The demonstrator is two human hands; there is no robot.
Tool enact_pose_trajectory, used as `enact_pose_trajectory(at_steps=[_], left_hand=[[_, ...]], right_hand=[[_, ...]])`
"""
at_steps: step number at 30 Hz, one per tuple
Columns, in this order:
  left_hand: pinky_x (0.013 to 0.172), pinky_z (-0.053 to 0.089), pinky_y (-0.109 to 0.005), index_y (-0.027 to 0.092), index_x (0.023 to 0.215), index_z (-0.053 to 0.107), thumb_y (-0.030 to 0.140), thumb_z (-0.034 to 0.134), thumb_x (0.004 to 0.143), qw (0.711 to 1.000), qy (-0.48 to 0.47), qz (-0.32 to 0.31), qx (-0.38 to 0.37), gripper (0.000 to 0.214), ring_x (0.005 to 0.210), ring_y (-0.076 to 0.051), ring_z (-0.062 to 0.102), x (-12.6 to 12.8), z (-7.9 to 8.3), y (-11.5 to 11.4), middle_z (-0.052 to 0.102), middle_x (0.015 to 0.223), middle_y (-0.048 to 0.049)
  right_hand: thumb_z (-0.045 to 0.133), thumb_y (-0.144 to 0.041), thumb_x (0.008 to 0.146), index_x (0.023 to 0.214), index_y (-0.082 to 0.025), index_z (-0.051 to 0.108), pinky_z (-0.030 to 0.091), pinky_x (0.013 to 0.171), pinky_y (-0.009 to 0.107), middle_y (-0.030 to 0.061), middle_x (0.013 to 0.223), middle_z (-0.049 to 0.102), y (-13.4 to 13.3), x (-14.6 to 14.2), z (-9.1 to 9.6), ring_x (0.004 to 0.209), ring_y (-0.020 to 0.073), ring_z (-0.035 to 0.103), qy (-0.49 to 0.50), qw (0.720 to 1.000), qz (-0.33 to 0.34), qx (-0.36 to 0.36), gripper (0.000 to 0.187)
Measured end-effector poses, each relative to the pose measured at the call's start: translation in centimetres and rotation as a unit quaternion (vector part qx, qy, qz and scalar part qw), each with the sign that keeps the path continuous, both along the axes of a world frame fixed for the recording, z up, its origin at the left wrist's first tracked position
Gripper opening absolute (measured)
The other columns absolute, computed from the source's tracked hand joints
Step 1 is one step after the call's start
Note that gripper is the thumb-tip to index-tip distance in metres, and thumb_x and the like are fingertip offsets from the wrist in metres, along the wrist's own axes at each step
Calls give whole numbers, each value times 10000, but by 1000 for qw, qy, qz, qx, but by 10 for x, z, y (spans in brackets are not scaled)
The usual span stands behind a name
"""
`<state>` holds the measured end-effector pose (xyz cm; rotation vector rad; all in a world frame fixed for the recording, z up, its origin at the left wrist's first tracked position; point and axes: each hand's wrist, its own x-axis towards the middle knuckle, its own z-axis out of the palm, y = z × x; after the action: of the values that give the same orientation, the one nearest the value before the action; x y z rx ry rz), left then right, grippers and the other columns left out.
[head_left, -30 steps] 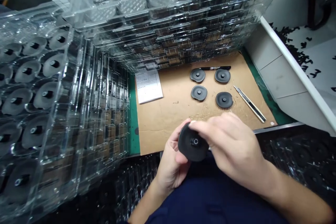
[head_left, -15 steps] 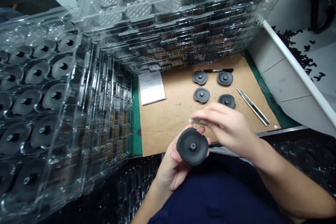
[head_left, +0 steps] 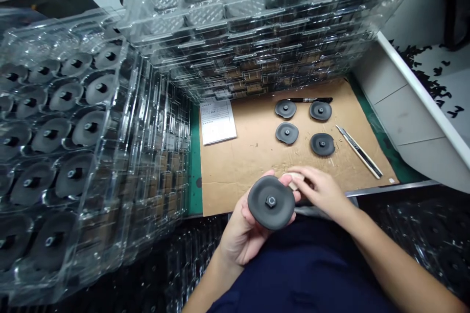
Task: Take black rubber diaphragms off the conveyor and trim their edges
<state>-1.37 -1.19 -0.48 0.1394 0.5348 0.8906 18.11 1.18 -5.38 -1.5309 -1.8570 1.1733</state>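
My left hand (head_left: pixel 238 232) grips a round black rubber disc (head_left: pixel 270 203) with a small metal nut at its centre, face up above my lap. My right hand (head_left: pixel 318 190) lies just right of the disc, fingers curled at its far edge, and something small and pale shows at the fingertips. Several more black discs (head_left: pixel 287 133) lie in a square on the brown cardboard sheet (head_left: pixel 249 156) beyond my hands.
Tall stacks of clear plastic trays holding black discs stand at the left (head_left: pixel 73 156) and across the back (head_left: pixel 257 24). A black pen (head_left: pixel 310 100), a utility knife (head_left: pixel 359 151) and a paper slip (head_left: pixel 217 121) lie on the cardboard. A white bin (head_left: pixel 414 107) sits right.
My right hand came off the disc's face, lifted, then dropped to its right edge. The disc is now uncovered, still in my left hand. The camera tilted slightly.
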Motion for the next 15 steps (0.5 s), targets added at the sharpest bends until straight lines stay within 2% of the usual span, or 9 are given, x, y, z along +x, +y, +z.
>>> enact_pose_trajectory(at_steps=[2, 4, 5, 7, 9, 12, 13, 15], left_hand=[[864, 524, -327, 261, 1233, 541, 404, 720, 699, 1000, -2, -6, 5, 581, 1135, -298, 562, 2, 2, 0, 533, 1324, -86], [842, 533, -325, 251, 1209, 557, 400, 732, 688, 1000, 15, 6, 1, 569, 1101, -288, 584, 7, 3, 0, 576, 1266, -81], [838, 534, -324, 243, 1191, 570, 396, 740, 680, 1000, 28, 14, 0, 560, 1069, -275, 600, 9, 3, -1, 604, 1218, -75], [856, 523, -315, 218, 1106, 618, 390, 758, 659, 998, 50, 30, 2, 499, 995, -240, 627, 13, 3, -2, 656, 1089, -51], [883, 503, -290, 194, 969, 664, 366, 769, 651, 997, 63, 37, 9, 377, 937, -207, 637, 13, 0, -3, 678, 960, -21], [896, 490, -285, 186, 881, 677, 388, 761, 656, 996, 79, 39, -3, 314, 938, -203, 629, 11, -5, -5, 682, 896, -8], [899, 488, -292, 193, 904, 676, 404, 759, 653, 996, 85, 38, -12, 338, 961, -214, 622, 11, -7, -6, 683, 903, -11], [909, 481, -304, 216, 964, 666, 416, 773, 631, 994, 98, 33, -35, 403, 1020, -238, 602, 11, -9, -6, 683, 934, -13]], right_hand=[[458, -256, 902, 1101, -224, 599, 469, 751, 298, 50, 1081, 646, 8, 3, 29, 905, 175, 602, -13, 997, -60, 53, 246], [492, -222, 892, 1129, -254, 586, 451, 737, 298, 33, 1089, 645, 11, 0, 59, 879, 167, 594, -9, 987, -70, 141, 257], [500, -194, 887, 1142, -263, 580, 439, 741, 303, 25, 1083, 651, 11, -5, 72, 870, 164, 591, -1, 981, -35, 191, 276], [476, -150, 889, 1137, -253, 587, 412, 719, 313, 21, 1028, 672, 12, -14, 89, 821, 156, 583, 19, 961, 75, 265, 291], [435, -126, 893, 1100, -230, 608, 376, 673, 315, 21, 957, 681, 13, -22, 94, 754, 147, 559, 8, 948, 158, 275, 290], [418, -113, 888, 1053, -211, 628, 329, 665, 325, 25, 883, 672, 15, -31, 93, 727, 148, 515, -69, 958, 147, 238, 285], [421, -123, 891, 1045, -208, 632, 315, 659, 326, 27, 854, 668, 16, -33, 92, 716, 147, 503, -83, 955, 146, 246, 275], [415, -163, 907, 1027, -201, 640, 297, 633, 323, 25, 800, 662, 18, -38, 89, 676, 136, 490, -51, 939, 160, 301, 257]])
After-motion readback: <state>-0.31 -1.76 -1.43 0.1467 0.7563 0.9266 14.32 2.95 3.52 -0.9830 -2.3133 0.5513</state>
